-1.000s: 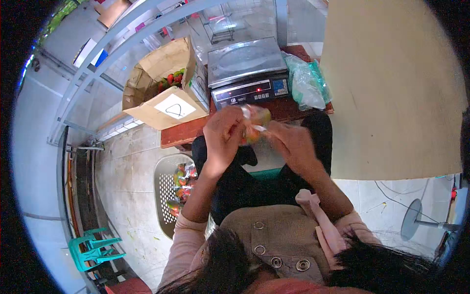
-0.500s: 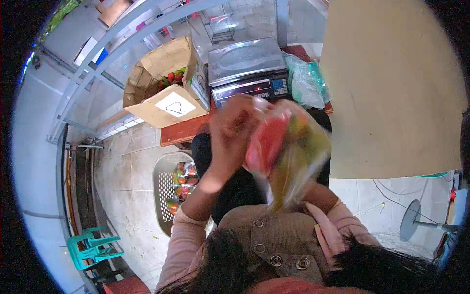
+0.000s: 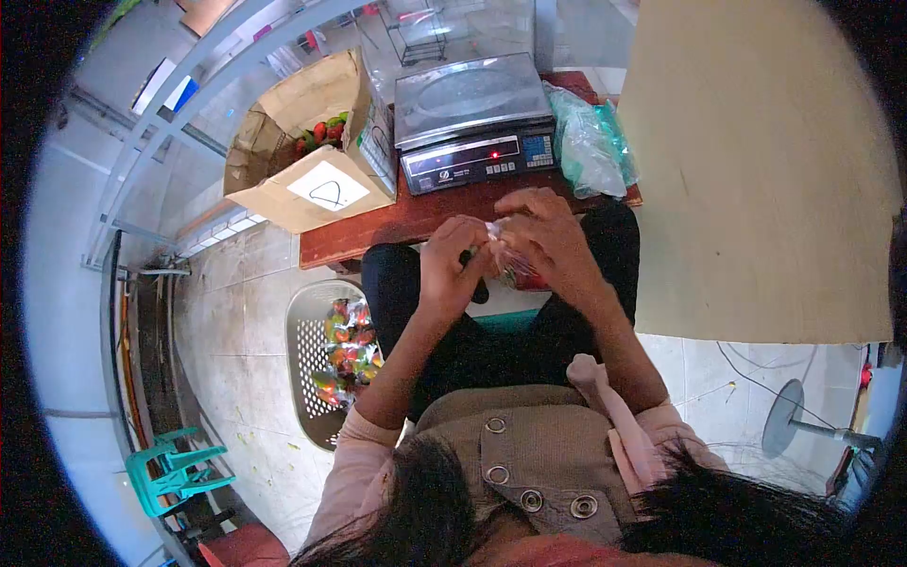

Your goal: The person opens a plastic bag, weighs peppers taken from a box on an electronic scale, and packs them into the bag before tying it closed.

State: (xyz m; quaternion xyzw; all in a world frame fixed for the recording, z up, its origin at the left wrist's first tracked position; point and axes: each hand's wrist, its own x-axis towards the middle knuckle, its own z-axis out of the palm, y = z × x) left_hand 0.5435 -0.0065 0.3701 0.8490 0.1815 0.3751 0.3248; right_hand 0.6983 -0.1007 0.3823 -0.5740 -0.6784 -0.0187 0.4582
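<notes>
Between my knees hangs a clear plastic bag [image 3: 515, 268] with red and green produce in it, mostly hidden behind my hands. My left hand [image 3: 453, 266] pinches the gathered neck of the bag from the left. From the right, my right hand [image 3: 553, 236] has its fingers closed at the same neck. Just beyond my hands stands a digital scale [image 3: 472, 118] with its metal pan bare. Left of the scale, an open cardboard box [image 3: 378, 151] contains red and green produce. A perforated basket [image 3: 309, 364] beside my left leg holds several filled clear bags [image 3: 348, 350].
The scale and box rest on a red bench [image 3: 378, 231]. Clear and green plastic bags [image 3: 586, 142] lie right of the scale. A large tan board [image 3: 756, 189] fills the right side. Teal stools [image 3: 170, 472] stand at lower left, and a round metal base [image 3: 784, 416] at lower right.
The filled bag, earlier raised and swung toward my right forearm, is now down between my knees. My hands have come together at its neck. The view has shifted slightly.
</notes>
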